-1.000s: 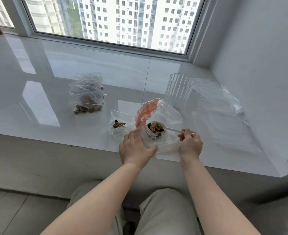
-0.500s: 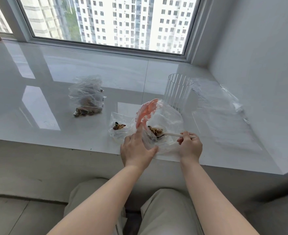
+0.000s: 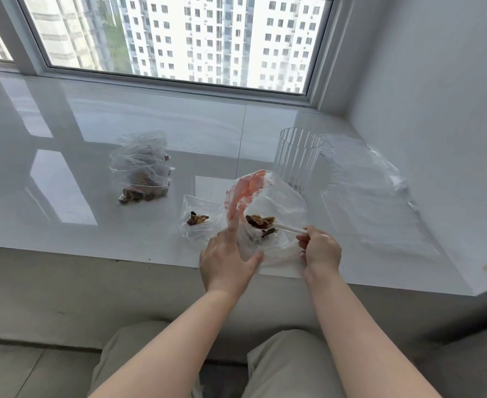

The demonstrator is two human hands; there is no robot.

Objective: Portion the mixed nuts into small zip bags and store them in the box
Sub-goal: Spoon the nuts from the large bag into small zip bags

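Glossy white windowsill [image 3: 93,156], front edge: my left hand [image 3: 227,255] props open the big nut bag [image 3: 268,214], right hand [image 3: 319,249] pinches the spoon [image 3: 286,227] — loaded, handle pointing right. The small zip bag [image 3: 200,222] sits just left — left hand's nearer.

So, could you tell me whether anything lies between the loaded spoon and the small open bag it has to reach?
Yes: the left hand, holding the big bag open, has its index finger raised between the spoon and the small bag, along with the big bag's left wall. The spoon must lift over both.
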